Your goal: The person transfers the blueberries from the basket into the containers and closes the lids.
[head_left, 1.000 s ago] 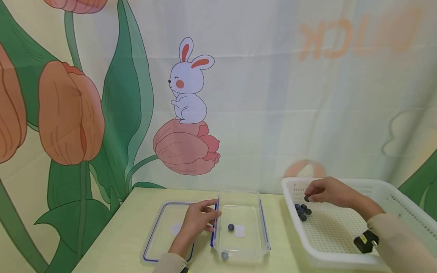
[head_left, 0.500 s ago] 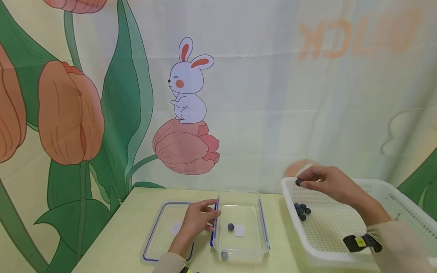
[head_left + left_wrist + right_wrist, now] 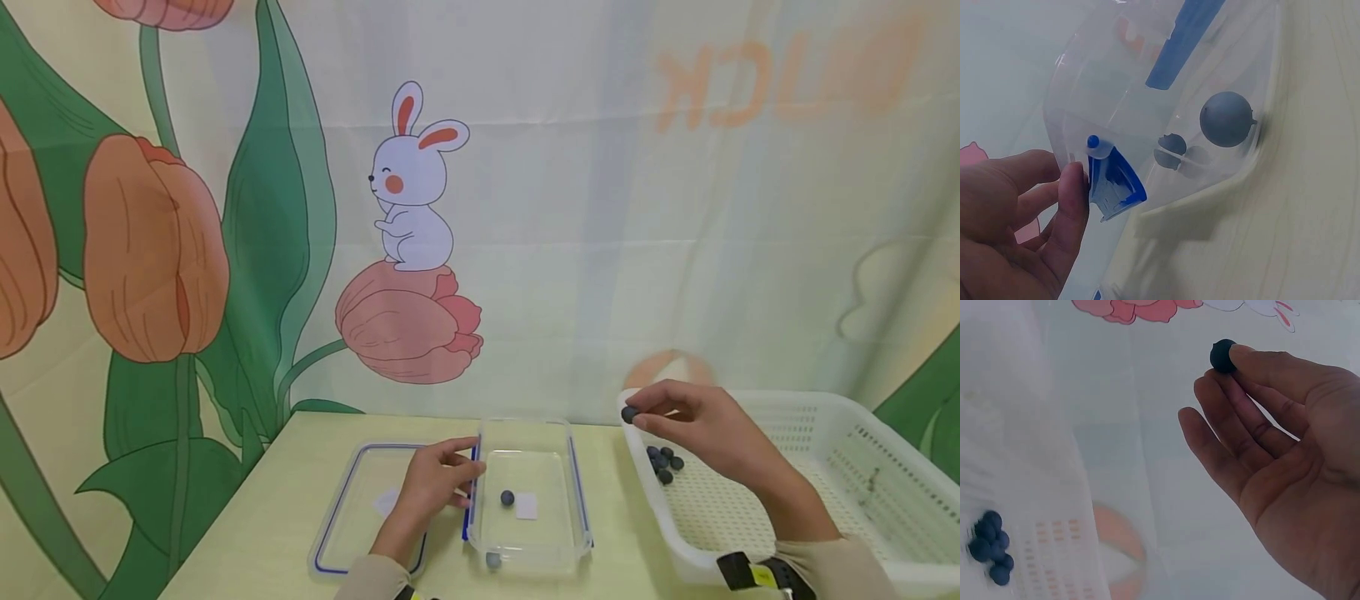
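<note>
Thumb and fingertips of the right hand point(image 3: 708, 429) pinch one blueberry point(image 3: 629, 414) above the left rim of a white plastic basket point(image 3: 678, 542). Inside that basket, several more blueberries point(image 3: 662, 464) lie clustered by its left wall. At the left side of a clear food container point(image 3: 551, 554) with blue clips, the left hand point(image 3: 435, 483) holds the wall's edge, its fingertips beside a blue clip point(image 3: 1116, 181). One blueberry point(image 3: 507, 498) sits on the container's floor near a white square, and another blueberry point(image 3: 1227, 119) shows close to the near end.
A clear lid point(image 3: 348, 500) with a blue seal lies left of the container, partly under the left forearm. Behind the pale table point(image 3: 247, 533) hangs a printed curtain point(image 3: 555, 250) with tulips and a rabbit.
The right hand has lifted its blueberry up from inside the basket and carried it left to the rim. The left hand and the container stay where they were.
</note>
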